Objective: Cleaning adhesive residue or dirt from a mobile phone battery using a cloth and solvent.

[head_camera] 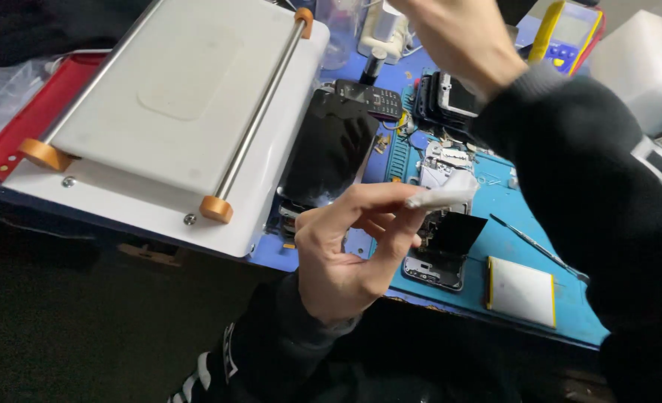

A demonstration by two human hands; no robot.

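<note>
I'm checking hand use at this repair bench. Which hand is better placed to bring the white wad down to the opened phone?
Left, probably. The left hand already pinches the white wad just above the opened phone; the right hand is raised far off, near the top edge.

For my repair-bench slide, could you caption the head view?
Left hand pinches a white wad above an opened phone on a blue mat; right hand reaches toward the bench's far side.

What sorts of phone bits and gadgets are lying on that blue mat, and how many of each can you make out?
Keypad phones: 1
Dark screen panels: 1
Opened phone bodies: 1
Flat white battery packs: 1
Thin metal prying tools: 1
Yellow meters: 1
Total: 6
The left hand pinches a white wad; the stack beyond is too cluttered to count.
</note>
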